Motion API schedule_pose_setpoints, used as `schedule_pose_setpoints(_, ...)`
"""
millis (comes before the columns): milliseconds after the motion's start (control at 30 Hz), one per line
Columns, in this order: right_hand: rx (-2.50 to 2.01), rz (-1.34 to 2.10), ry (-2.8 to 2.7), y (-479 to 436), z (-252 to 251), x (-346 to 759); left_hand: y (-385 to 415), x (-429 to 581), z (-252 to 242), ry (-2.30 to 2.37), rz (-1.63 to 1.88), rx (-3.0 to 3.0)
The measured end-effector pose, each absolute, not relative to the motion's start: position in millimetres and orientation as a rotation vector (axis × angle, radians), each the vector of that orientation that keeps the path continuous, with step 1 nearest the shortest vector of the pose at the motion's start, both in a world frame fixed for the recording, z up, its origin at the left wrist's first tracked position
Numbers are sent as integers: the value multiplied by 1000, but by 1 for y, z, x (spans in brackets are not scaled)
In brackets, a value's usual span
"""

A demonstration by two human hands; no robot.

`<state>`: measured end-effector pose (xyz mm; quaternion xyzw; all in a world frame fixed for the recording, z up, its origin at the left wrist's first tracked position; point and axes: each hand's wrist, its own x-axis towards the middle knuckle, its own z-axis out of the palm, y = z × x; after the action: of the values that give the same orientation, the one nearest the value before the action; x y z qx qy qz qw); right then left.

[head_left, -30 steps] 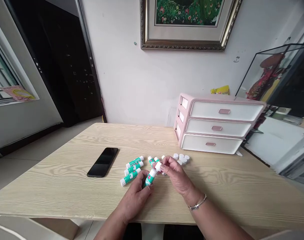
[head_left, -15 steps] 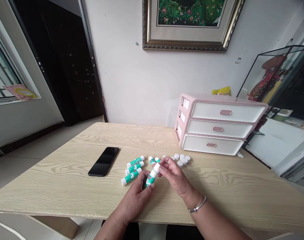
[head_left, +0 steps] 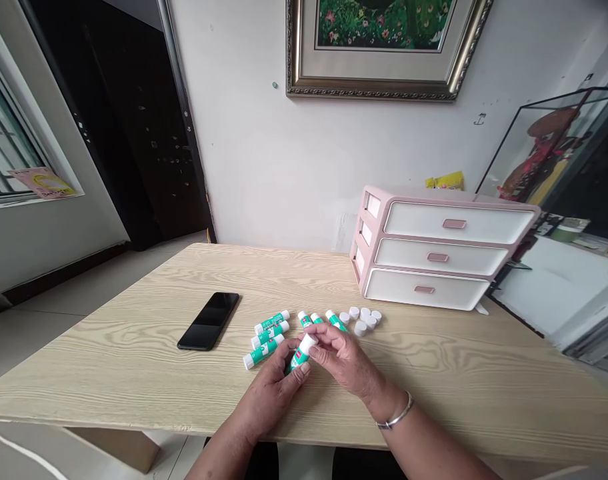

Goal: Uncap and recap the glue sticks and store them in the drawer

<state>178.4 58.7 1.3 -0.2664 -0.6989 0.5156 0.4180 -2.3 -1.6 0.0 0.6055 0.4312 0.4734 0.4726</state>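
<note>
My left hand (head_left: 274, 388) is closed round the green body of a glue stick (head_left: 302, 354), held tilted just above the wooden table (head_left: 134, 373). My right hand (head_left: 347, 363) pinches the white cap at the stick's upper end. Three capped glue sticks (head_left: 267, 335) lie side by side to the left of my hands. Behind my hands lie several more green sticks (head_left: 311, 319), and to their right a cluster of loose white caps (head_left: 363, 319).
A black phone (head_left: 209, 321) lies face up at the left of the table. A pink three-drawer organiser (head_left: 434, 250) stands at the back right, drawers closed. A glass case (head_left: 564, 147) is beyond it, a framed picture (head_left: 384, 47) hangs on the wall.
My right hand has slid down from the sticks behind and pressed the white cap onto the end of the glue stick. The left hand kept its grip.
</note>
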Motion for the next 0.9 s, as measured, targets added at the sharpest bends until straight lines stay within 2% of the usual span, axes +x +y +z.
schedule_pose_setpoints(167, -647, 1133, -1885, 55, 4, 179, -4, -3, 4, 1042, 1120, 1396)
schedule_pose_setpoints(267, -637, 1152, -1899, 52, 7, 180, -4, -2, 4, 1057, 1109, 1329)
schedule_pose_setpoints(433, -669, 1263, -1672, 53, 9, 182, 0, 0, -5, 1071, 1210, 1228)
schedule_pose_setpoints(900, -820, 1116, -1447, 64, 7, 186, 8, -3, -16, 876, 1342, 955)
